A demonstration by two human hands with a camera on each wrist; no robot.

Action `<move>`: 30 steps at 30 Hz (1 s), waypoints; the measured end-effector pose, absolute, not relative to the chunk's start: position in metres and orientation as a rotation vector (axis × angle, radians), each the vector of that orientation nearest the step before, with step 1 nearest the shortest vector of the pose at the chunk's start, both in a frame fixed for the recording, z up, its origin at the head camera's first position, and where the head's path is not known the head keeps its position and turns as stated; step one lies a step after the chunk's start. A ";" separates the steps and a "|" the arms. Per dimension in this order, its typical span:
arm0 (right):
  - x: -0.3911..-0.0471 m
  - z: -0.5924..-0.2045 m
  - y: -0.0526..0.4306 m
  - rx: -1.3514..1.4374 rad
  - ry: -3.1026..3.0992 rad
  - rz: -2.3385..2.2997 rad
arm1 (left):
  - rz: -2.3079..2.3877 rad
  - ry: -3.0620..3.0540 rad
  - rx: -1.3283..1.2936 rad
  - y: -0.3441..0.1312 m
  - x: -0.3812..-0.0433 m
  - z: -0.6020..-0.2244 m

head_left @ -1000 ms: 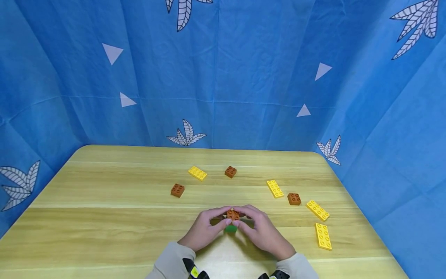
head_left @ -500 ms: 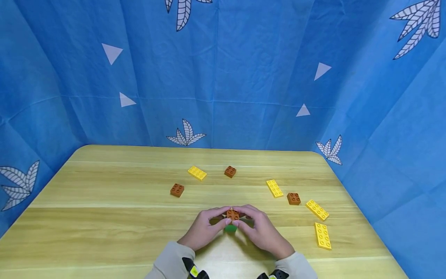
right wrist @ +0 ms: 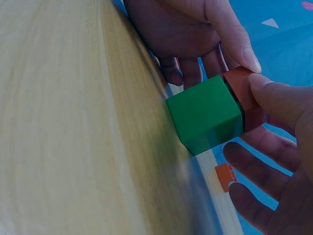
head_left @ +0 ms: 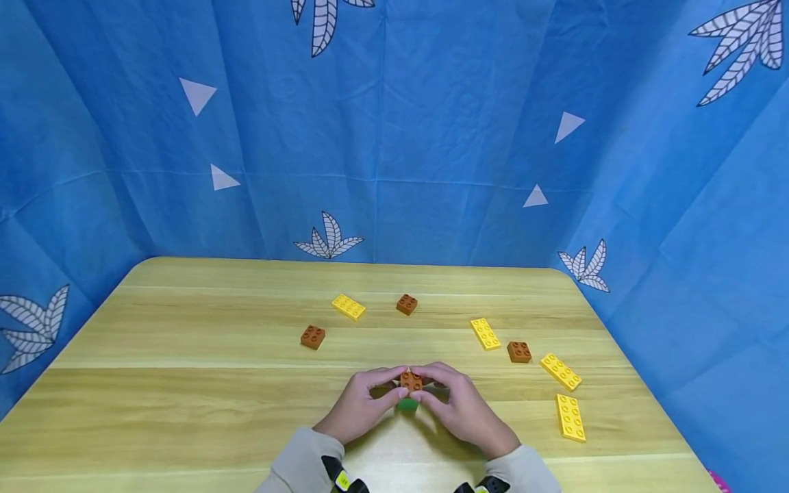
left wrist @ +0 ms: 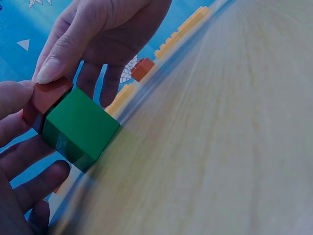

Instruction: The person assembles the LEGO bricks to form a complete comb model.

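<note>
At the front middle of the table, a brown brick (head_left: 411,381) with studs on top sits over a green block (head_left: 407,405). My left hand (head_left: 364,405) pinches the brown brick from the left, thumb at the near side and forefinger at the far side. From the right, my right hand (head_left: 461,409) pinches it the same way. Both wrist views show the green block (left wrist: 80,128) standing on the table under the brown brick (right wrist: 244,98), a thin dark line between the two. The other fingers of both hands are spread beside the green block, off it.
Loose brown bricks lie behind the hands: one left (head_left: 313,337), one at the back (head_left: 407,305), one right (head_left: 519,352). Several flat yellow bricks lie about, one at back left (head_left: 348,307), the others to the right (head_left: 570,418). A blue curtain (head_left: 431,137) surrounds the wooden table (head_left: 185,411).
</note>
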State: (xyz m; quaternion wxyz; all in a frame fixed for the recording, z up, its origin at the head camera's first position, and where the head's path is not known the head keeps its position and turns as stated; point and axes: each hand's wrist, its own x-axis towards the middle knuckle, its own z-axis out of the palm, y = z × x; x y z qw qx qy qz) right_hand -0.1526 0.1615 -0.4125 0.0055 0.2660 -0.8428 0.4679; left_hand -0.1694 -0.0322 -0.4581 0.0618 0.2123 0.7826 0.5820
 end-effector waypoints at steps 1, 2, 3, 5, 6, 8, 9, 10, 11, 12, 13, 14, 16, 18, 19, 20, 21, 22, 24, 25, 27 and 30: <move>-0.153 -0.413 0.162 0.836 -2.640 1.468 | 1.760 2.369 0.643 -0.032 -0.169 -0.458; -0.153 -0.414 0.162 0.837 -2.641 1.474 | 1.755 2.375 0.643 -0.032 -0.169 -0.458; -0.154 -0.414 0.162 0.842 -2.640 1.483 | 1.755 2.376 0.647 -0.032 -0.169 -0.458; -0.154 -0.415 0.163 0.847 -2.638 1.499 | 1.758 2.378 0.652 -0.033 -0.171 -0.461; -0.155 -0.415 0.163 0.850 -2.638 1.505 | 1.764 2.375 0.658 -0.033 -0.171 -0.463; -0.155 -0.415 0.163 0.853 -2.638 1.514 | 1.772 2.366 0.660 -0.033 -0.173 -0.466; -0.155 -0.414 0.164 0.852 -2.641 1.517 | 1.777 2.357 0.660 -0.033 -0.172 -0.464; -0.155 -0.414 0.164 0.849 -2.643 1.520 | 1.780 2.350 0.661 -0.033 -0.170 -0.460; -0.155 -0.414 0.164 0.844 -2.649 1.523 | 1.782 2.347 0.665 -0.033 -0.170 -0.461; -0.155 -0.414 0.164 0.840 -2.652 1.524 | 1.781 2.346 0.667 -0.033 -0.171 -0.461; -0.155 -0.414 0.164 0.835 -2.655 1.530 | 1.778 2.350 0.670 -0.033 -0.171 -0.462; -0.155 -0.414 0.164 0.830 -2.659 1.537 | 1.773 2.355 0.672 -0.033 -0.171 -0.462; -0.156 -0.415 0.164 0.821 -2.665 1.549 | 1.765 2.364 0.678 -0.034 -0.173 -0.467; -0.156 -0.415 0.164 0.818 -2.670 1.557 | 1.759 2.371 0.679 -0.034 -0.175 -0.472; -0.156 -0.415 0.164 0.815 -2.673 1.557 | 1.755 2.374 0.682 -0.034 -0.175 -0.471; -0.156 -0.414 0.164 0.812 -2.675 1.553 | 1.754 2.374 0.682 -0.034 -0.175 -0.471; -0.156 -0.414 0.164 0.811 -2.677 1.551 | 1.754 2.374 0.684 -0.034 -0.175 -0.471; -0.156 -0.414 0.164 0.808 -2.678 1.545 | 1.756 2.373 0.689 -0.034 -0.175 -0.470; -0.156 -0.413 0.164 0.803 -2.679 1.539 | 1.763 2.368 0.698 -0.033 -0.175 -0.469; -0.155 -0.412 0.164 0.802 -2.679 1.534 | 1.763 2.368 0.699 -0.033 -0.175 -0.468; -0.155 -0.412 0.163 0.798 -2.678 1.535 | 1.768 2.362 0.699 -0.033 -0.174 -0.468; -0.154 -0.412 0.163 0.798 -2.675 1.539 | 1.772 2.357 0.704 -0.034 -0.173 -0.467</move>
